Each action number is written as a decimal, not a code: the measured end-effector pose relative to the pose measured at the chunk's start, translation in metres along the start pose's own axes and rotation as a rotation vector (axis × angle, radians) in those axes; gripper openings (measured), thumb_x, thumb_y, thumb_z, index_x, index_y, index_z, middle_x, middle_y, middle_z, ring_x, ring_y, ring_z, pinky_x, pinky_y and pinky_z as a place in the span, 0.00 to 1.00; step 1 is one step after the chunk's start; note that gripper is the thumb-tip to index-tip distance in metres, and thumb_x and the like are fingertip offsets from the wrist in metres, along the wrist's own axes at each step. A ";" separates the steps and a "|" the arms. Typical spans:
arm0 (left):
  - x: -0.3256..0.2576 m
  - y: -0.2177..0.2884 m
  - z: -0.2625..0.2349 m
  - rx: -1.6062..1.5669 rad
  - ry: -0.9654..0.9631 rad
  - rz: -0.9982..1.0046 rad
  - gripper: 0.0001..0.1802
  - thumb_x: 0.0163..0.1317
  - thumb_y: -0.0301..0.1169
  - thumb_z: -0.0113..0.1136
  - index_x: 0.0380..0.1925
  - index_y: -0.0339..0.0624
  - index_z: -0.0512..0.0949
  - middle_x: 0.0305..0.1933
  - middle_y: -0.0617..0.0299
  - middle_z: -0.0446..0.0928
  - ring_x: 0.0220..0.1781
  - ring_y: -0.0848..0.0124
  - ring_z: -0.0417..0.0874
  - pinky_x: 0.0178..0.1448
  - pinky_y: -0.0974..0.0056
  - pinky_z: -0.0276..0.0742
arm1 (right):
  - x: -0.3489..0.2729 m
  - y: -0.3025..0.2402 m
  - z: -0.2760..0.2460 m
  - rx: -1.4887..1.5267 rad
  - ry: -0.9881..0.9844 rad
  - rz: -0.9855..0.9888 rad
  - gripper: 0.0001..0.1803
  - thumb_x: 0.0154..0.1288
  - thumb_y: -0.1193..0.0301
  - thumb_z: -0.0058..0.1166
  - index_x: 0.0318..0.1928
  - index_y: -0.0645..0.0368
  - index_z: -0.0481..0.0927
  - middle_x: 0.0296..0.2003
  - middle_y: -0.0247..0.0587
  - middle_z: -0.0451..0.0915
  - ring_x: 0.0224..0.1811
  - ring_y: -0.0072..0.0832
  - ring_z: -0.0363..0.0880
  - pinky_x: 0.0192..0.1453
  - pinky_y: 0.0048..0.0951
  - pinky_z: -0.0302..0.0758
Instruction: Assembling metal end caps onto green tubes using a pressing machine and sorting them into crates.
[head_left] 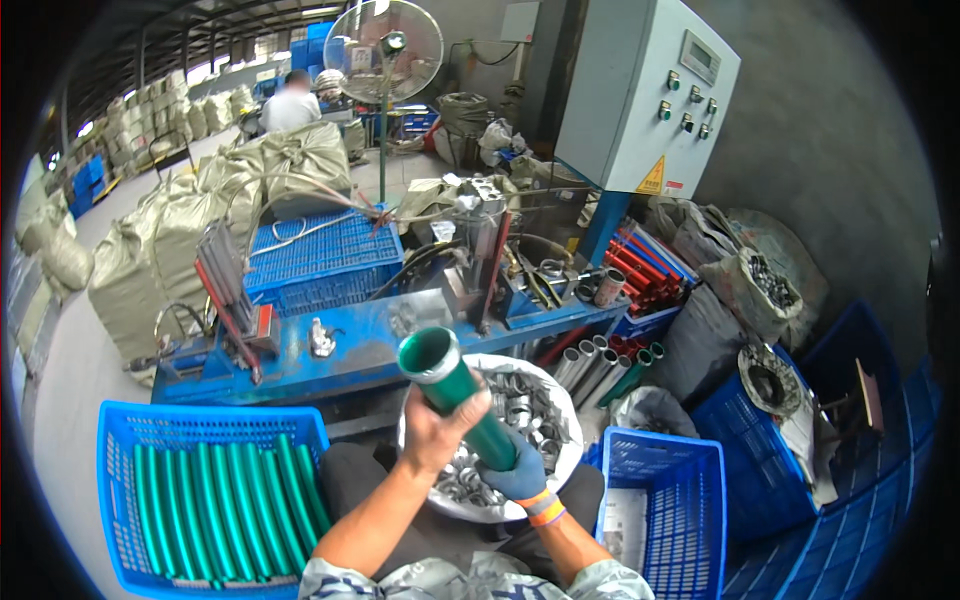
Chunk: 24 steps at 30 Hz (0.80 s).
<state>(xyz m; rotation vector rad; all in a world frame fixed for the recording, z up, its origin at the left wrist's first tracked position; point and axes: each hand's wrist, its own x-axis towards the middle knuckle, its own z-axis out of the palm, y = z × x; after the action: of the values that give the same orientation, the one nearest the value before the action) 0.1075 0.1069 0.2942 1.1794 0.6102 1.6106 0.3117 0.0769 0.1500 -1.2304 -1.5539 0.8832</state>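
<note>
Nearest the head camera is a green tube (445, 385), held at a slant above a white sack (572, 435) that stands between the person's knees; the tube's open upper end leans over the sack's far left edge, and a pale collar (436, 374) sits around it just below the mouth. The bare left hand (440, 430) is wrapped around the tube's middle with the thumb laid across it, while the right hand (520, 474), in a dark blue glove with an orange cuff (545, 508), is closed around the lower end, over the sack's near right part. Inside the sack lie many loose grey metal rings (540, 425). To the left of the sack is a blue crate (215, 412) with a row of green tubes (225, 510) laid side by side; to its right, a blue basket (665, 450) holds a pale sheet (626, 525). Just beyond the sack runs a blue workbench (285, 355) bearing metal fixtures. Beyond the sack on the right are silver pipes (588, 368), red tubes (640, 275) and, higher up, a grey control cabinet (625, 110). Far behind the sack stand tan bundles (165, 240), a round fan (385, 50) and a person (290, 108) in a white top.
</note>
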 end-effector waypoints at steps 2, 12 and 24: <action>0.007 0.018 0.001 -0.029 -0.014 0.011 0.41 0.67 0.34 0.89 0.73 0.37 0.74 0.56 0.57 0.88 0.58 0.66 0.90 0.66 0.56 0.86 | -0.017 0.017 -0.004 0.041 -0.034 0.035 0.47 0.57 0.65 0.84 0.79 0.58 0.83 0.59 0.48 0.95 0.59 0.32 0.95 0.67 0.37 0.89; -0.020 0.051 0.009 0.135 -0.232 0.113 0.44 0.58 0.24 0.91 0.71 0.36 0.73 0.56 0.55 0.88 0.59 0.68 0.88 0.68 0.60 0.84 | -0.029 0.030 -0.020 0.196 -0.427 0.120 0.41 0.62 0.65 0.82 0.76 0.57 0.83 0.59 0.42 0.91 0.60 0.30 0.90 0.68 0.39 0.85; -0.020 0.083 0.047 1.133 -0.281 0.720 0.51 0.40 0.20 0.83 0.72 0.34 0.75 0.62 0.42 0.84 0.62 0.38 0.86 0.69 0.39 0.80 | 0.004 -0.146 -0.090 0.533 -0.063 0.071 0.22 0.94 0.60 0.55 0.65 0.66 0.92 0.48 0.35 0.93 0.49 0.20 0.88 0.58 0.26 0.84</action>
<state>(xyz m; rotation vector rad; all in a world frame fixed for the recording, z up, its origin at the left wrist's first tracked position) 0.1147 0.0513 0.3739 2.6434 1.0314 1.5885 0.3539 0.0450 0.3134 -0.8791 -1.2129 1.2914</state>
